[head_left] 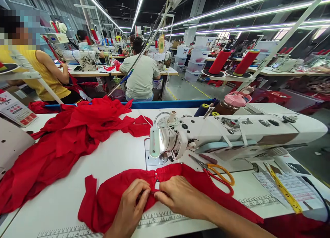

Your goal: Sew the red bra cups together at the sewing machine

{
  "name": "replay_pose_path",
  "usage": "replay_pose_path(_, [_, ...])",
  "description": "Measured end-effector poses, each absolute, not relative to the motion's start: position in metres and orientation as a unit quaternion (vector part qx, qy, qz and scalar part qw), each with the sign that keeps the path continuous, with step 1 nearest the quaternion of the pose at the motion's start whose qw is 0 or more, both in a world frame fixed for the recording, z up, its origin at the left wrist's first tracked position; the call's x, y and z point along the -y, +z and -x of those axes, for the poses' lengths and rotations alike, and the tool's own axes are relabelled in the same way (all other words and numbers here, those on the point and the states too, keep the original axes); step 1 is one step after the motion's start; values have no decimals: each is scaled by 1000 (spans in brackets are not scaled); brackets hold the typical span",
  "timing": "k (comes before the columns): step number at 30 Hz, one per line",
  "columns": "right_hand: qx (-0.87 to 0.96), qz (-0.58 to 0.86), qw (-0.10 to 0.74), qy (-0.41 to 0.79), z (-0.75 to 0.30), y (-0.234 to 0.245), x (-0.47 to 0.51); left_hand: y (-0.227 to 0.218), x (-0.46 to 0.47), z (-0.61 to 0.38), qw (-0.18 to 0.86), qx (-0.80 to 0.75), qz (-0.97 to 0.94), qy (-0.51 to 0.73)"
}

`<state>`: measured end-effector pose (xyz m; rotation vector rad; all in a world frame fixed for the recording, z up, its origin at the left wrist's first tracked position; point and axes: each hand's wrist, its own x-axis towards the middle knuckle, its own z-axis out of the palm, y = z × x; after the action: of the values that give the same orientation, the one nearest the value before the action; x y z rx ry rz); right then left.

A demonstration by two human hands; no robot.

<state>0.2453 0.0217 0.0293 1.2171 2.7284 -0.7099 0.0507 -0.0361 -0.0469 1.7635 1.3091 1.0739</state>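
A red fabric garment lies on the white table in front of the sewing machine. My left hand pinches its near edge between thumb and fingers. Just to the right, my right hand grips the same piece with its thumb and bent fingers. Between the two hands there is a small gap in the cloth, with a crossed bit of red fabric above it and a small white patch showing. The fingertips of both hands are partly hidden. The garment lies short of the machine's needle area.
Orange-and-red-handled scissors lie right of the garment. A large heap of red fabric covers the table's left. A yellow tape measure rests on papers at right. A pink-lidded jar stands behind the machine. Co-workers sit further off.
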Motion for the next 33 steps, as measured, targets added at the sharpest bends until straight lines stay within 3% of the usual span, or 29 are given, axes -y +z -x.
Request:
replay_pose_path(24, [-871,-390,14,-298,-242,32,-28,-47,34,-52,313,-501,-684,428])
replay_pose_path(29, [-866,-481,-2,-135,-264,24,-22,-46,39,-49,247,-499,-705,440])
replay_pose_path(33, [-805,-590,-30,55,-307,7,-34,-54,49,-49,89,-486,-771,402])
